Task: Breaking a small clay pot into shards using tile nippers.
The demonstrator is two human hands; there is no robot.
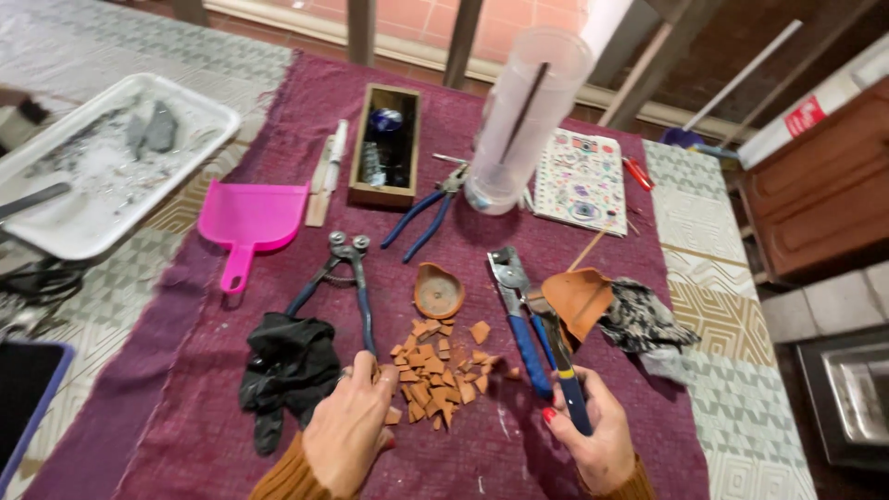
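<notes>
A large terracotta shard [576, 298] is being nipped by blue-handled nippers [560, 366] gripped in the closed right hand [593, 435], while the loosely curled left hand [352, 421] rests by the fragment pile [437, 375], so a firm squeeze seems due next

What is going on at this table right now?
A person works at a table covered with a maroon cloth. The right hand grips blue-handled nippers beside a broken terracotta piece. The left hand rests at the edge of a pile of small terracotta shards. A black glove, wheeled cutters, a pink dustpan and a small terracotta dish lie nearby.
</notes>
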